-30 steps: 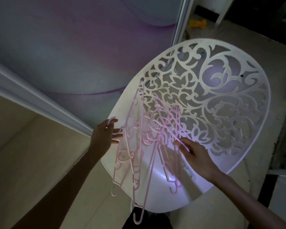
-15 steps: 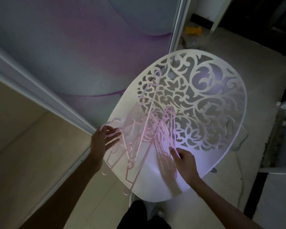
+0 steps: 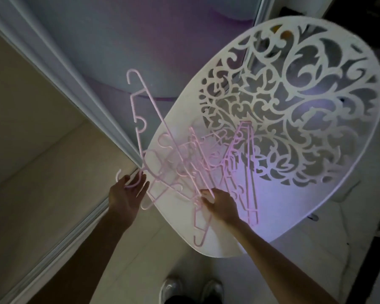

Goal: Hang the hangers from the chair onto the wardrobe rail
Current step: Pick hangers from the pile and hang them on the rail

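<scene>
A white chair (image 3: 329, 207) with a cut-out scroll back fills the right of the head view. Several pink plastic hangers (image 3: 239, 167) lie tangled on its seat. My left hand (image 3: 127, 198) grips the hook of one pink hanger (image 3: 140, 110), which is tilted up off the seat's left edge, its far end pointing up toward the wardrobe door. My right hand (image 3: 219, 202) pinches another hanger (image 3: 201, 224) in the pile at the seat's front. The wardrobe rail is not in view.
A sliding wardrobe door (image 3: 119, 40) with a grey-purple pattern stands behind the chair, its frame (image 3: 79, 88) running diagonally. The open wardrobe's beige interior (image 3: 31, 139) lies on the left. My shoes (image 3: 189, 288) show at the bottom on the pale floor.
My left hand has lifted one hanger up and left off the pile, so it stands out over the chair's edge. My right hand has slid left to the front hangers.
</scene>
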Demonstrator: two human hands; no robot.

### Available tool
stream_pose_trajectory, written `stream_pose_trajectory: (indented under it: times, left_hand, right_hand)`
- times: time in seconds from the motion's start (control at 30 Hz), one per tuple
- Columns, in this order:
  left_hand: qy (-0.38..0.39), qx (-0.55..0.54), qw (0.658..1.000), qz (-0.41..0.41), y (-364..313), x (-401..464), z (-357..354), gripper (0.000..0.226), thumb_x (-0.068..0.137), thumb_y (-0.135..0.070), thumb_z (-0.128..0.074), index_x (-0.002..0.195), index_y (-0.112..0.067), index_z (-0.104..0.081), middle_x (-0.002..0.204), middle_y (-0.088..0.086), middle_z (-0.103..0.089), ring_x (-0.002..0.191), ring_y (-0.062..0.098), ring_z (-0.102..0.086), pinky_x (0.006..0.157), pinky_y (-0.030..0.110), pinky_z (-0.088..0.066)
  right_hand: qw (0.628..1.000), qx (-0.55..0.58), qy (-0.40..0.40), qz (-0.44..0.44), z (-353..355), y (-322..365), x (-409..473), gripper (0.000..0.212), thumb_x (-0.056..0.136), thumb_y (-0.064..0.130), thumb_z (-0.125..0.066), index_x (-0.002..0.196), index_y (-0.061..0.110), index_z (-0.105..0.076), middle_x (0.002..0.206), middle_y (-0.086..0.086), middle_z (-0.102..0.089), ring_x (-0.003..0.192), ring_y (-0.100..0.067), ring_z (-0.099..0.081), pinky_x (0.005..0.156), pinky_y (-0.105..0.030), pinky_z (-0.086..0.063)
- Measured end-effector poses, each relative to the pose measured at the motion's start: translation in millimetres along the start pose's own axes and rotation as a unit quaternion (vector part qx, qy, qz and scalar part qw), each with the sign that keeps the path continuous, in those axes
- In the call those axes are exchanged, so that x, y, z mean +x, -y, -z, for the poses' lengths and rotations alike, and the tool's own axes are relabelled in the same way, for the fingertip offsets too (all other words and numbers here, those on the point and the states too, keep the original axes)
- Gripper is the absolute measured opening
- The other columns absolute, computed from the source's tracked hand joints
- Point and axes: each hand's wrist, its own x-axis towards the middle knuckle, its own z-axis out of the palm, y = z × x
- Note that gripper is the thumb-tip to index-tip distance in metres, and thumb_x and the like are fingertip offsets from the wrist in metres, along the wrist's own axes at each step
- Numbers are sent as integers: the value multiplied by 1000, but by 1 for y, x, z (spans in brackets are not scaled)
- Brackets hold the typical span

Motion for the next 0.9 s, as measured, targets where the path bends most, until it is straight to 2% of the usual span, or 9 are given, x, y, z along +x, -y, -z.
stream_pose_trajectory:
  times: [0.1, 0.2, 0.33, 0.43, 0.53, 0.63, 0.73, 0.8, 0.9]
  left_hand:
    - [-7, -20, 1000, 13, 5, 8, 19, 31, 97, -11, -33, 68, -14, -44, 67, 6, -69, 66, 14, -68, 91, 36, -47]
    - [-4, 10, 1000, 8, 13, 11, 36, 29, 97, -11, -34, 70, -14, -46, 77, 7, -67, 69, 14, -68, 86, 36, -49]
    - [-11, 209, 978, 1, 24, 13, 50, 19, 97, -12, -37, 98, -9, -55, 94, 6, -65, 85, 18, -65, 74, 33, -52]
    - [-21, 326, 945, 19, 32, 15, 55, 20, 99, -16, -36, 95, -13, -55, 93, 3, -66, 83, 16, -63, 67, 30, -49]
    - [-10, 330, 943, 51, 39, 18, 56, 19, 96, -14, -45, 81, -15, -57, 89, 2, -64, 78, 12, -61, 65, 27, -47]
    - [42, 303, 947, 93, 45, 21, 57, 8, 81, -17, -70, 75, -18, -65, 66, -4, -68, 53, 2, -64, 51, 19, -51]
    - [1, 301, 949, 98, 49, 29, 57, 21, 98, -10, -43, 82, -19, -54, 53, -12, -66, 45, -3, -62, 43, 10, -50]
    - [-28, 272, 954, 121, 53, 36, 57, 22, 97, -5, -41, 81, -14, -54, 46, -10, -64, 50, 2, -64, 40, 13, -50]
    - [-39, 225, 962, 149, 57, 44, 56, 19, 97, -6, -42, 83, -9, -55, 49, -4, -67, 39, 2, -61, 36, 13, -45]
  right_hand:
    - [1000, -10, -13, 12, -14, -16, 3, 30, 92, 39, -52, 114, 25, -66, 111, 1, -69, 105, -18, -63, 87, -25, -45]
    - [996, -58, -45, 54, -18, -21, 8, 35, 89, 45, -43, 106, 26, -67, 96, -3, -73, 93, -23, -67, 77, -29, -49]
    - [976, -111, -143, 123, -13, -28, -3, 25, 97, 32, -45, 107, 18, -62, 89, -5, -72, 82, -28, -68, 69, -32, -50]
    - [964, -123, -190, 142, -7, -39, -11, 23, 96, 32, -46, 103, 18, -64, 86, -2, -72, 76, -25, -70, 66, -29, -52]
    - [970, -143, -163, 110, -2, -45, -7, 19, 95, 28, -50, 99, 16, -64, 85, -3, -72, 76, -22, -69, 62, -21, -43]
    - [975, -91, -185, 85, -6, -49, -3, 21, 94, 25, -50, 94, 10, -64, 78, -8, -71, 71, -25, -68, 56, -19, -40]
    - [966, -51, -237, 90, -12, -46, -6, 37, 90, 35, -38, 93, 9, -64, 82, -8, -70, 72, -25, -67, 59, -18, -41]
    - [969, -26, -229, 93, -11, -41, -8, 50, 86, 42, -29, 102, 12, -65, 95, -5, -71, 83, -23, -67, 65, -22, -46]
    - [969, 4, -237, 75, -6, -39, -4, 43, 88, 33, -31, 108, 12, -63, 100, -6, -72, 88, -27, -67, 69, -28, -48]
